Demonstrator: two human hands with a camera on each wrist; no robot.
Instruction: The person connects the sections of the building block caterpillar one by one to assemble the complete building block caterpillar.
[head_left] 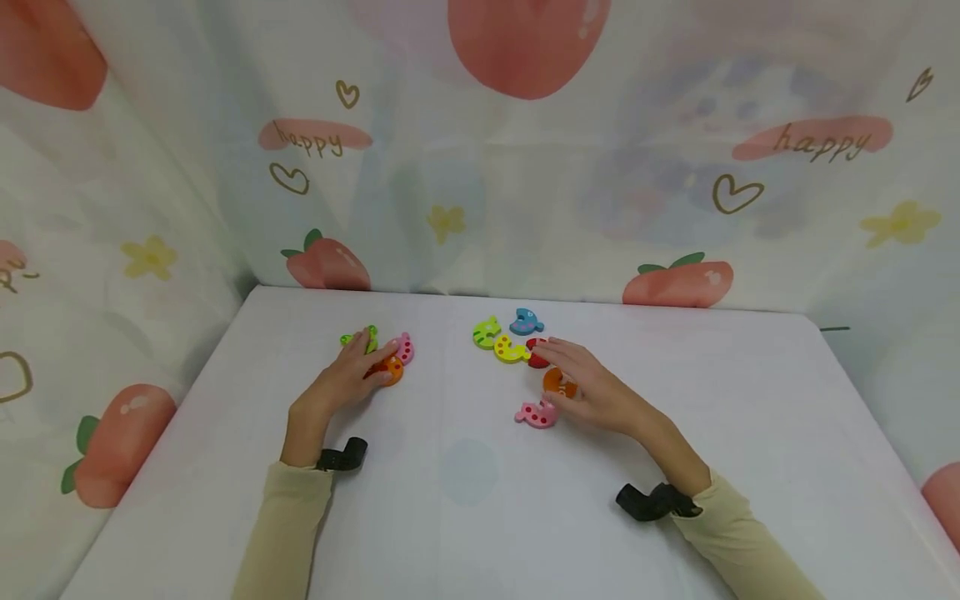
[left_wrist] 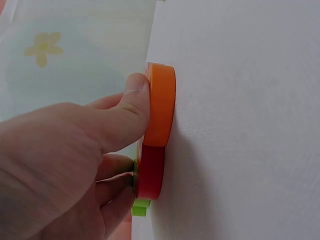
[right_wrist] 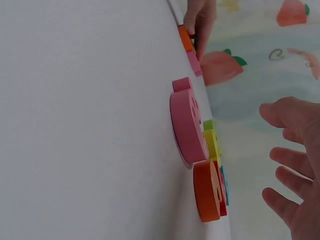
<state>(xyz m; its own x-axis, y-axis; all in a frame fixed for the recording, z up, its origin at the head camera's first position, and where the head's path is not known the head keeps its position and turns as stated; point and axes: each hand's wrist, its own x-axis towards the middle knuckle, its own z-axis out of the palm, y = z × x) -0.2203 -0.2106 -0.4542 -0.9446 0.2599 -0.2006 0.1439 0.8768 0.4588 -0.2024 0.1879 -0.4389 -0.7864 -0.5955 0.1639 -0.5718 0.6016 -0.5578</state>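
On the bench (head_left: 450,542), toward its far left corner, the left hand (head_left: 341,375) rests lightly with slack fingers over a small cluster, its grip holding nothing; the thumb touches the left orange piece (left_wrist: 162,107), beside the left red piece (left_wrist: 151,172), the left green piece (head_left: 372,337) and the left pink spotted piece (head_left: 406,348); near the middle of the far edge lie the blue fish-shaped piece (head_left: 525,323), green striped piece (head_left: 484,333) and yellow spotted piece (head_left: 507,350); the right hand (head_left: 600,396), its grip empty and fingers apart, hovers above the right red piece (head_left: 536,357) and right orange piece (head_left: 555,381); the right pink spotted piece (head_left: 537,416) lies nearest the front edge.
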